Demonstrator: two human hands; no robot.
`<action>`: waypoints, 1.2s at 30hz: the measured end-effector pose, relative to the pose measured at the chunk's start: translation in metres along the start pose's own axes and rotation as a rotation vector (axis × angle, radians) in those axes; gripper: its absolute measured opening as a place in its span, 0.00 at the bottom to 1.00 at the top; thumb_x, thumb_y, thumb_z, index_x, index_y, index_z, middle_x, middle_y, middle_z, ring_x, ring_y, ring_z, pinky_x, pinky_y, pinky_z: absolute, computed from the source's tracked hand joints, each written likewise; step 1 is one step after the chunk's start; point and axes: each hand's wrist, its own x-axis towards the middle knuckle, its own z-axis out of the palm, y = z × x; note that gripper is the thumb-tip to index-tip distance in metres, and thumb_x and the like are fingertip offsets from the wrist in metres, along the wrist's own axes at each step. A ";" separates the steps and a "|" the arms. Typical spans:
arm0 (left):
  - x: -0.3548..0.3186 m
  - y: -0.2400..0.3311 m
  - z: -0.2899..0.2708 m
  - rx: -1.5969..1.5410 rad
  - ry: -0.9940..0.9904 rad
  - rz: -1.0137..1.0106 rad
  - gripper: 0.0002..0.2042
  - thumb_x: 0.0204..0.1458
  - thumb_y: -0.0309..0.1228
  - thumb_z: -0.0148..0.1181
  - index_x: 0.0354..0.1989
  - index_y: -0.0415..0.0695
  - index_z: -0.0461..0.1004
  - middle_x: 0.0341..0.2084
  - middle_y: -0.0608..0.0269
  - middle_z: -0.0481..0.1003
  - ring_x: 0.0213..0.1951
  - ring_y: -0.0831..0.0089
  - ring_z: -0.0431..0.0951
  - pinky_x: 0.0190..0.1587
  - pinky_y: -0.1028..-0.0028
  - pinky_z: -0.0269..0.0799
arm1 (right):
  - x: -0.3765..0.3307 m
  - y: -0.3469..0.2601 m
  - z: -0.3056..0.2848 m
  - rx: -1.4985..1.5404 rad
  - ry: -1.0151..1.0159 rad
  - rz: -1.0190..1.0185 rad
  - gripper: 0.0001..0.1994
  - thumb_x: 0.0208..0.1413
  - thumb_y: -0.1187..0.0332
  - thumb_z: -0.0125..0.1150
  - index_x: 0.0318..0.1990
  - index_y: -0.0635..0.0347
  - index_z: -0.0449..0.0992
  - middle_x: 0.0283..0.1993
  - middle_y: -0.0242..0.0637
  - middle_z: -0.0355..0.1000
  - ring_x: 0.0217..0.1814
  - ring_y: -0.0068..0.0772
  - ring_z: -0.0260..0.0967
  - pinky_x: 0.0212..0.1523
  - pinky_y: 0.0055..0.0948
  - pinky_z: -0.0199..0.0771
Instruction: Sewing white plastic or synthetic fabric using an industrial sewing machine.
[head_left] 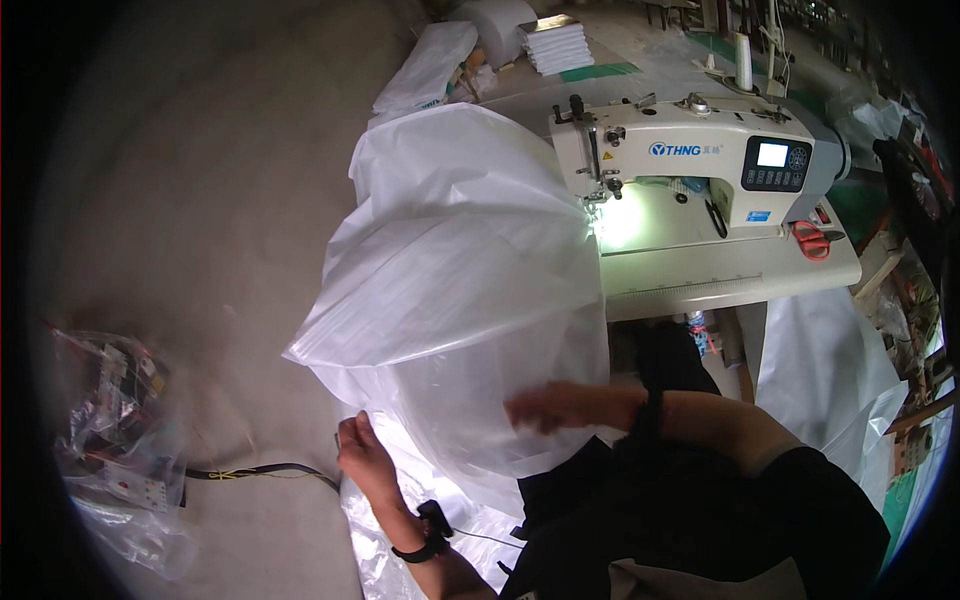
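Note:
A large white translucent plastic sheet (440,230) hangs in folds over the left end of the sewing machine's bed, its far right edge beside the needle area. My left hand (366,455) pinches the sheet's lower left edge, fingers closed. Over the lower part of the sheet, my right hand (550,408) is smeared by motion, so its fingers do not show clearly. The white sewing machine (660,150) stands to the right, with its lamp and small screen lit.
Red-handled scissors (812,240) lie on the right end of the machine bed (690,270). Behind are a stack of folded white sheets (557,48), a white roll (495,30) and a thread cone (743,62). A clear bag of parts (120,430) and a black cable (265,468) lie on the floor at left.

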 end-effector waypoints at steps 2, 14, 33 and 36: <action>0.000 0.014 -0.009 -0.021 -0.007 0.003 0.07 0.56 0.27 0.53 0.29 0.36 0.69 0.18 0.56 0.72 0.18 0.66 0.67 0.25 0.71 0.66 | -0.018 0.007 0.011 -0.391 -0.273 0.050 0.17 0.54 0.52 0.57 0.36 0.58 0.76 0.27 0.28 0.66 0.20 0.20 0.57 0.21 0.21 0.59; -0.137 0.066 0.052 0.192 -1.227 0.541 0.14 0.50 0.30 0.59 0.45 0.41 0.74 0.35 0.50 0.77 0.38 0.64 0.78 0.41 0.70 0.72 | -0.033 -0.057 0.075 -0.508 -0.465 -0.105 0.16 0.61 0.56 0.48 0.44 0.58 0.74 0.26 0.32 0.69 0.22 0.18 0.63 0.22 0.20 0.63; -0.165 -0.174 -0.019 0.400 -1.261 0.307 0.15 0.56 0.36 0.52 0.48 0.42 0.73 0.49 0.50 0.71 0.51 0.55 0.70 0.52 0.65 0.65 | -0.055 0.030 -0.027 -0.884 0.242 0.249 0.25 0.53 0.46 0.54 0.34 0.65 0.75 0.27 0.40 0.72 0.26 0.34 0.71 0.20 0.26 0.68; -0.137 -0.098 -0.003 0.429 -1.230 0.206 0.15 0.57 0.37 0.51 0.49 0.43 0.73 0.51 0.50 0.70 0.53 0.53 0.68 0.54 0.64 0.64 | -0.074 0.042 -0.056 -0.718 0.442 0.390 0.31 0.47 0.39 0.57 0.35 0.67 0.75 0.30 0.41 0.72 0.29 0.37 0.71 0.24 0.30 0.73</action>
